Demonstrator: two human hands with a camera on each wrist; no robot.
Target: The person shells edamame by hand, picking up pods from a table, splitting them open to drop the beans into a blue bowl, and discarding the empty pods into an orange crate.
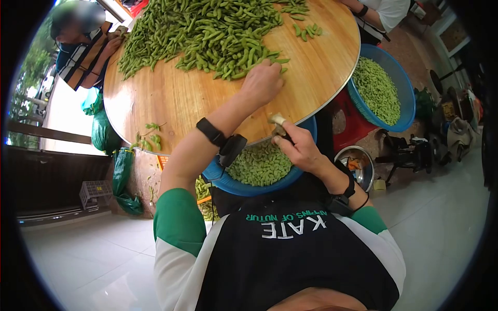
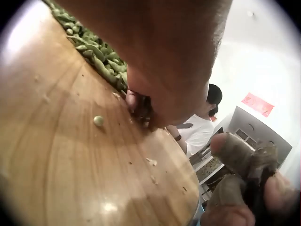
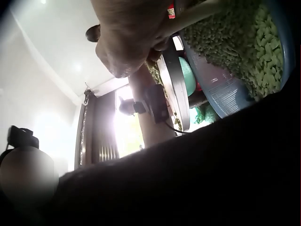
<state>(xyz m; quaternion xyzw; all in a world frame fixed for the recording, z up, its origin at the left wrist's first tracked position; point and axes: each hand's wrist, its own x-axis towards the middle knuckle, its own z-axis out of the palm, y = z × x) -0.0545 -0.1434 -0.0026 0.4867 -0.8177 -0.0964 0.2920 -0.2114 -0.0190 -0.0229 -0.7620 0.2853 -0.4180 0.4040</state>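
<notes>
In the head view, my left hand reaches to the near edge of a large heap of green edamame pods on a round wooden table. Its fingers are bent down at the pods, and I cannot tell whether they grip one. My right hand is over the table's near rim, above a blue basin of shelled beans. Worn coverings wrap its thumb and index finger, which stand apart with nothing visible between them. A single bean lies on the wood in the left wrist view.
A second blue basin of shelled beans stands at the right by a red stool. A metal bowl sits on the floor. Another person sits at the far left of the table. A few loose pods lie farther right.
</notes>
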